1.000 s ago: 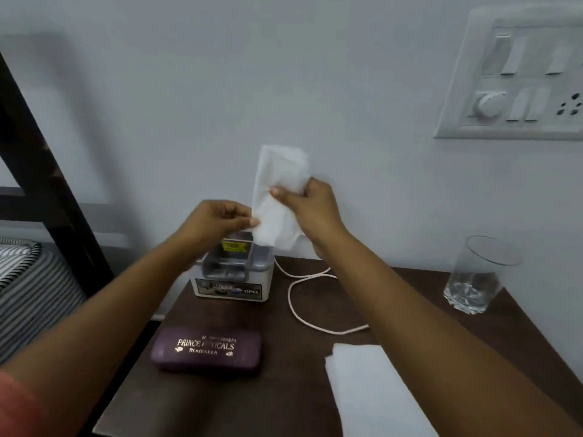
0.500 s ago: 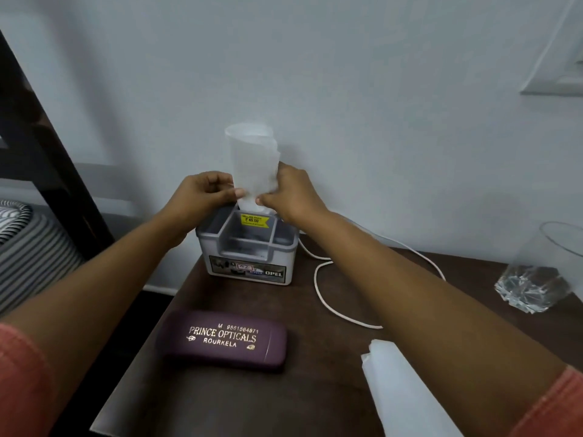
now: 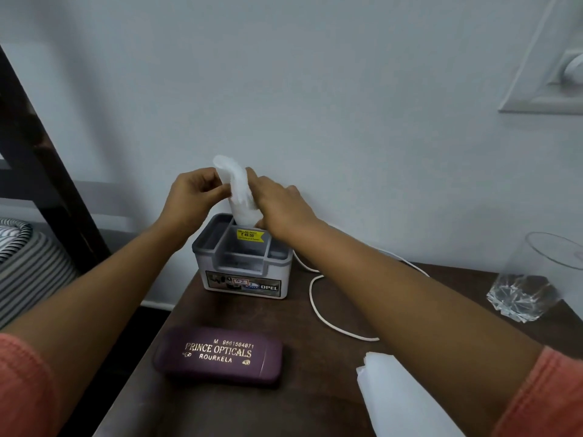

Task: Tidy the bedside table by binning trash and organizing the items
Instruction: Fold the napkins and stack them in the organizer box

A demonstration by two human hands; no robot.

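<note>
**A:** Hands?
**B:** Your left hand [image 3: 195, 197] pinches the upper part of the tissue [image 3: 239, 193], thumb against fingers. Your right hand [image 3: 277, 203] curls round its right side, lower down.

**A:** Where's the tissue?
**B:** Upright between your two hands. Its lower end dips into the back of the grey box [image 3: 243, 269], just behind the yellow sticker [image 3: 250, 235]. Can't tell which compartment.

**A:** And the box?
**B:** Back left of the bench [image 3: 315, 373], close to the wall.

**A:** Rest of the bench?
**B:** The purple glasses case [image 3: 220, 357] lies flat in front of the box, apart from it. A white cable [image 3: 318, 307] loops just right of the box. A second tissue [image 3: 403, 402] lies near right, partly under your right forearm. A clear glass [image 3: 536, 285] stands far right.
</note>
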